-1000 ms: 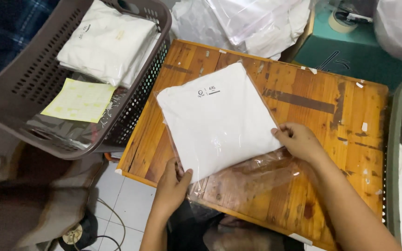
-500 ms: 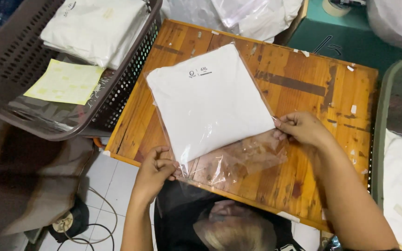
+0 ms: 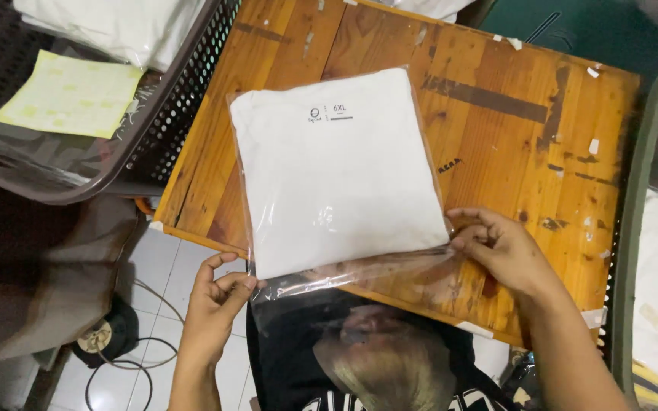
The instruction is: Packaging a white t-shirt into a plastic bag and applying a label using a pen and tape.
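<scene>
The folded white garment [image 3: 336, 171] is lying inside a clear plastic bag [image 3: 344, 262] at the centre of the frame, on the wooden counter [image 3: 512, 129]. The bag's long axis is running from the upper centre down toward the lower edge of the frame, and its empty open end is overhanging the counter's near edge, between the two hands.

The left hand [image 3: 218, 301] is sitting at lower left, off the counter's edge, pinching the bag's lower left corner between thumb and curled fingers. The right hand [image 3: 500, 251] is resting on the counter at lower right, fingers half bent, fingertips pressing the bag's lower right edge just beside the garment's corner.

Both hands are flanking the open end, about equally near it; the garment is lying above them in the frame.

A perforated dark basket [image 3: 184, 114] is standing at upper left.
</scene>
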